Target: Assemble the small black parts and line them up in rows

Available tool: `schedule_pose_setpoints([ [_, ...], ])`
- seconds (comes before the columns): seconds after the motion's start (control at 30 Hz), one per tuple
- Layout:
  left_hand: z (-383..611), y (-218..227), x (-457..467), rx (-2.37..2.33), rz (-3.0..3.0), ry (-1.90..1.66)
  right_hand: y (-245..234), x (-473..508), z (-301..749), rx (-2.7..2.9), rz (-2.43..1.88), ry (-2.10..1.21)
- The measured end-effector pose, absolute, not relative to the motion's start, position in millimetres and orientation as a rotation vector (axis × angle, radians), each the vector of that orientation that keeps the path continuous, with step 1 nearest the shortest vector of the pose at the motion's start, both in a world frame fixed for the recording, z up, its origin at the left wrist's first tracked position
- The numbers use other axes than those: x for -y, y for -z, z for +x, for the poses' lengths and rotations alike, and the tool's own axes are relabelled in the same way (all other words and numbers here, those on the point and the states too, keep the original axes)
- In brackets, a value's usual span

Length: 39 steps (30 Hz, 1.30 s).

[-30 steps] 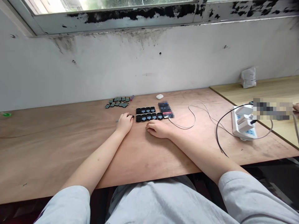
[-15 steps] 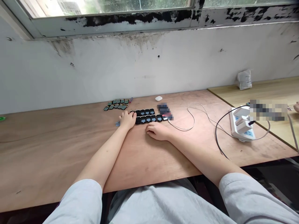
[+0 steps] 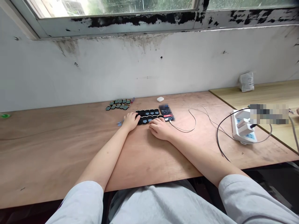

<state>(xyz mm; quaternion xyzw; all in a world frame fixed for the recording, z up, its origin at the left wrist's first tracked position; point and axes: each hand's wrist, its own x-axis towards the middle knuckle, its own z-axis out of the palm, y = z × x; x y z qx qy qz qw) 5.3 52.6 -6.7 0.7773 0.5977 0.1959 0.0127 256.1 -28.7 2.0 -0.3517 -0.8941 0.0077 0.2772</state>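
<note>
Two rows of small black square casings lie on the wooden table, many with a blue-grey square inside. The back row (image 3: 149,112) shows almost whole. My left hand (image 3: 131,120) lies at the left end of the rows, fingers stretched out and touching the casings there. The front row (image 3: 145,120) runs between my two hands. On its right part rest the fingertips of my right hand (image 3: 160,129), fingers loosely bent, palm down, covering some casings. Whether a finger pinches any single casing cannot be made out.
Several green-grey square modules (image 3: 119,106) lie at the back left. Right of the casings sits a partly blurred phone (image 3: 165,112) with a white cable (image 3: 187,129). A white case (image 3: 160,99) lies behind. A power strip (image 3: 244,133) with plugs stands at the right.
My right hand has moved forward from the bare table onto the right part of the front row. The casings there, which lay apart near the phone, are now partly covered.
</note>
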Motion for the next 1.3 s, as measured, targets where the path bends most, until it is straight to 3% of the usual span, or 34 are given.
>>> schedule_pose_setpoints([
  [0.23, 2, 8, -55, -1.74, 2.424, -0.623, 7, 19, 261, 2.061, -1.461, 0.146],
  [0.5, 13, 0, -5, -1.758, 2.69, -0.783, 7, 22, 261, 2.097, -1.577, 0.132],
  [0.63, 18, 0, 39, -1.48, 2.854, -0.757, -7, 37, 254, 2.122, -1.532, 0.159],
  [0.83, 22, -6, 60, -1.024, 2.877, -0.579, -8, 46, 244, 2.188, -1.406, -0.105],
  [1.1, 21, -10, 51, -1.101, 2.743, -0.554, 5, 35, 245, 2.305, -0.892, -0.4],
  [1.3, 16, -4, 46, -1.092, 2.62, -0.702, 6, 36, 249, 2.428, -0.781, -0.371],
])
